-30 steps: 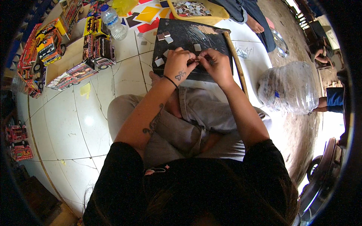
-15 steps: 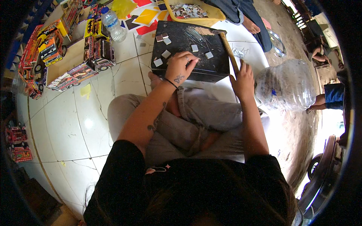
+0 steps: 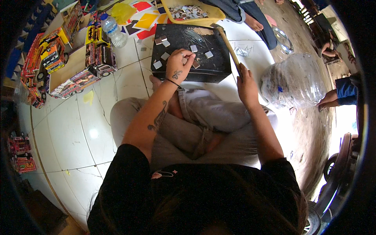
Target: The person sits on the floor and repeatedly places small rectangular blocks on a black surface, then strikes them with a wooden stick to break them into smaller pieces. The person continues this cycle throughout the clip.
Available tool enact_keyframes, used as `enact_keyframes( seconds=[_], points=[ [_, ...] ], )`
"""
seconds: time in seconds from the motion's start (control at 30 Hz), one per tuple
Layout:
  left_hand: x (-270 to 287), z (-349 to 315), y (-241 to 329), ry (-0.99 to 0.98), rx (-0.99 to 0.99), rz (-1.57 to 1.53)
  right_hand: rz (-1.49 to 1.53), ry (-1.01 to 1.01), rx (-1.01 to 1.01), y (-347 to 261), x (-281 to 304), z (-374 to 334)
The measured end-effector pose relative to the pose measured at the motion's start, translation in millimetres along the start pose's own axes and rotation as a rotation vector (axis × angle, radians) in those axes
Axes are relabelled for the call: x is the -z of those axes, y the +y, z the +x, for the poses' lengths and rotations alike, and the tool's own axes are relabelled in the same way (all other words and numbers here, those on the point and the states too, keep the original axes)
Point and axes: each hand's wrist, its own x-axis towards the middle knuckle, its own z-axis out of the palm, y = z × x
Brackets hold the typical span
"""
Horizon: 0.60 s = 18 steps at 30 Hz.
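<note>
My left hand (image 3: 179, 65) is over the near part of a low black box (image 3: 168, 36), thumb and fingers pinched together. What they pinch, if anything, is too small to make out. My right hand (image 3: 247, 88) is closed around the lower end of a hammer's wooden handle (image 3: 230, 46). The hammer slants away from me, its head above the box's far right corner. On the box lie several small square pieces (image 3: 157, 65), pale or brown on top, and a bunch of thin nail-like metal pins (image 3: 192, 36).
A yellow basin (image 3: 217, 15) of similar squares stands beyond the box, near another person's bare foot (image 3: 253, 23). Toy trucks (image 3: 74, 83) and a water bottle (image 3: 113, 31) are at left. A clear plastic-wrapped bundle (image 3: 293, 80) sits at right, another person's hand (image 3: 328, 98) beside it.
The view has shifted slightly. The hammer has lifted a little, and my right hand's fingers now wrap its handle more tightly. My left hand remains pinched over the box.
</note>
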Motion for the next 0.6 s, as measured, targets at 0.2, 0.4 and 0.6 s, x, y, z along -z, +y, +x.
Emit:
enact_keyframes(
  seconds=[0.2,0.4,0.6],
  points=[
    [21,-11,16,-0.096,-0.058,0.085,-0.045,0.027,-0.038,-6,-27,9],
    [14,-7,35,-0.267,-0.2,0.195,0.1,0.257,0.312,-30,-20,15],
    [17,1,33,-0.408,-0.221,0.31,1.037,-0.102,0.008,-63,-57,35]
  ],
)
